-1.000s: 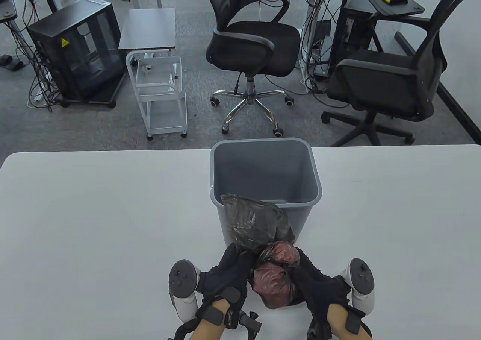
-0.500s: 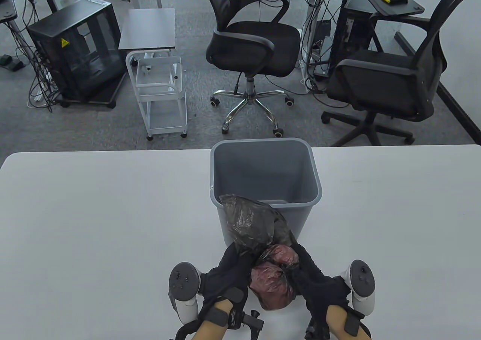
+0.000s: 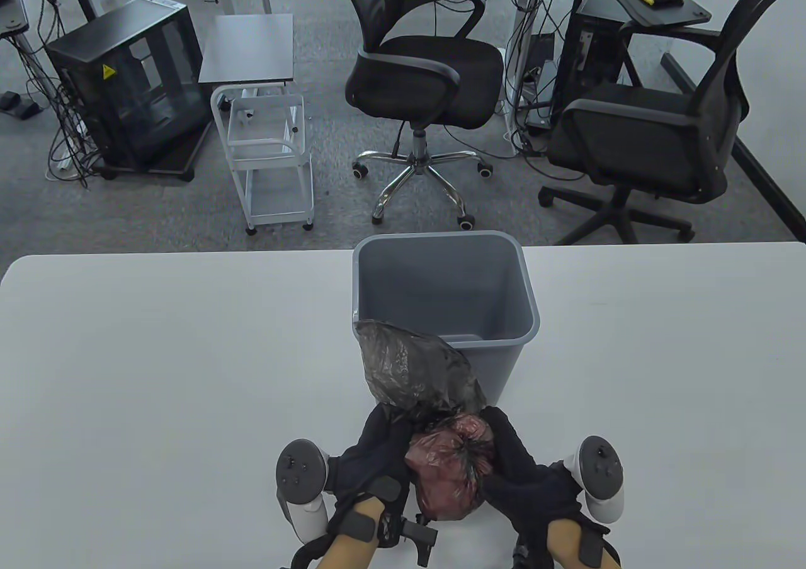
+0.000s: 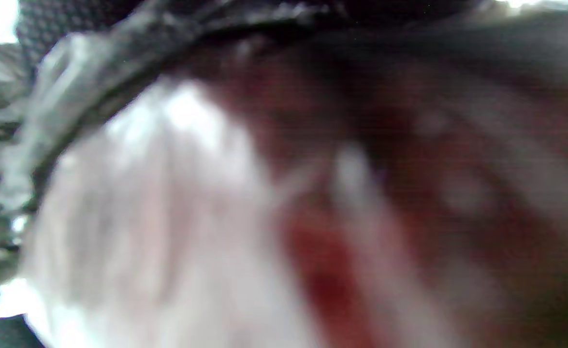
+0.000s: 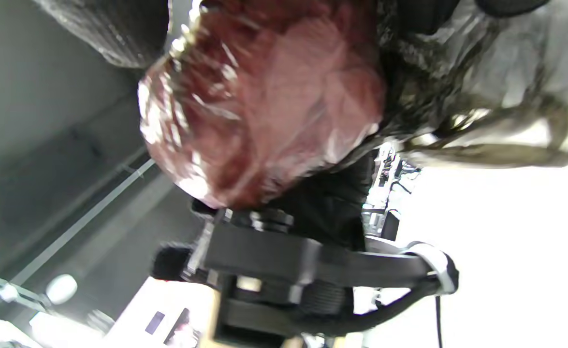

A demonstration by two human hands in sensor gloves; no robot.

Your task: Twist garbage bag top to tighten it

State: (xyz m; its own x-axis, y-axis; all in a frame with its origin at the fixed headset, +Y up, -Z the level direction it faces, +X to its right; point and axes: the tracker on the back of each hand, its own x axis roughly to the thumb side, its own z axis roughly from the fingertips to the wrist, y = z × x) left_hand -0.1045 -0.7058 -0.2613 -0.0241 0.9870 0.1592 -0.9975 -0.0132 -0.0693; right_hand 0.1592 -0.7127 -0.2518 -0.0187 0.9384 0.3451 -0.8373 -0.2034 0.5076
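Since a second ago the bag's red bulge has turned between the hands: two separate red lumps showed then, and now they read as one rounder lump with the black gathered plastic bunched on its right side. The loose black top has swung slightly left and leans against the near left corner of the bin. Both hands have slid a little nearer the table's near edge.

The garbage bag (image 3: pixel 448 468) sits on the white table (image 3: pixel 157 374) just in front of the grey bin (image 3: pixel 441 292), between the two gloved hands. Its loose upper part rises toward the far side and touches the bin's near wall. The left hand (image 3: pixel 371 462) is curled against the bag's left side, fingers reaching up to the neck where the plastic narrows. The right hand (image 3: pixel 522 474) presses on the right side, fingers wrapped up toward the same neck. Both hands grip the bag; exactly which fingers close on the neck cannot be told.

The left wrist view is filled by a blur of red and pale plastic (image 4: pixel 274 208), too close to read. The right wrist view shows the red, shiny bulge (image 5: pixel 259 106) with crinkled black plastic to its right.

Beyond the table stand two black office chairs (image 3: pixel 428 72), a white cart (image 3: pixel 271 153) and a black cabinet (image 3: pixel 132 84).
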